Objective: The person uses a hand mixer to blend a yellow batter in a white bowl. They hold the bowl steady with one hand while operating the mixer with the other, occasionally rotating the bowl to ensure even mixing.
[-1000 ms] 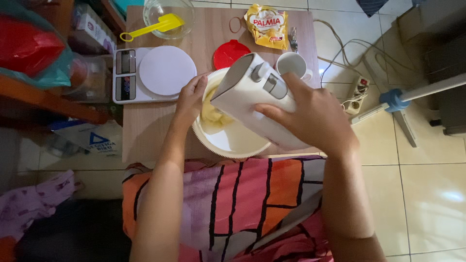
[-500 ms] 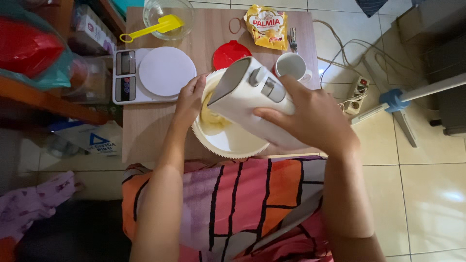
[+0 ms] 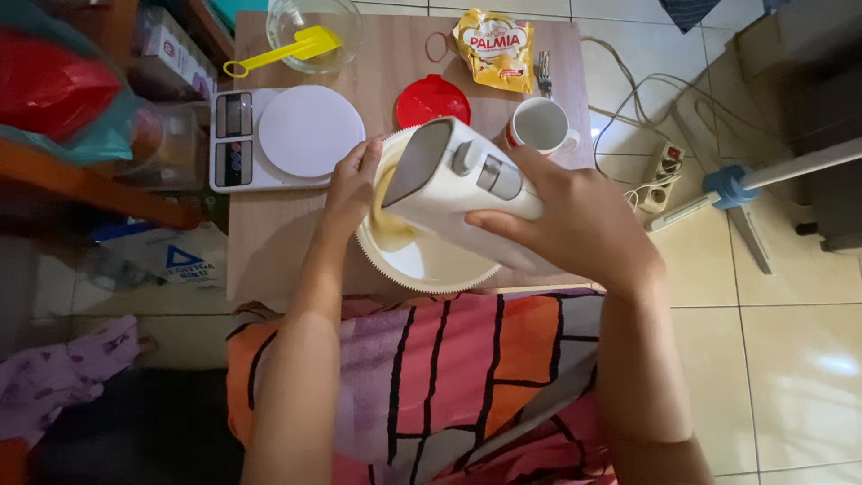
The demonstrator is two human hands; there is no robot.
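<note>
- Now the right hand [image 3: 579,224] is closing around the handle of a white hand mixer [image 3: 458,184], with the fingers wrapped over the top of it, and is holding it tilted above the bowl.
- The white bowl [image 3: 422,265] with a ridged rim is sitting on the near part of the wooden table [image 3: 269,233], and pale yellow batter [image 3: 388,223] is lying inside it, under the front of the mixer. The beaters are hidden, so I cannot tell how deep they are going.
- The left hand [image 3: 352,184] is resting on the left rim of the bowl, with the fingers curled over the edge and gripping it.
- Just left of this hand, a white kitchen scale [image 3: 287,135] is standing on the table.
- Behind the bowl, a red lid [image 3: 433,97] is lying flat, and a white mug [image 3: 541,124] is standing beside it, near the right hand.
- At the far edge, a glass bowl [image 3: 310,31] is holding a yellow spatula [image 3: 287,49], and a yellow packet [image 3: 496,49] is lying well apart from it, to the right.
</note>
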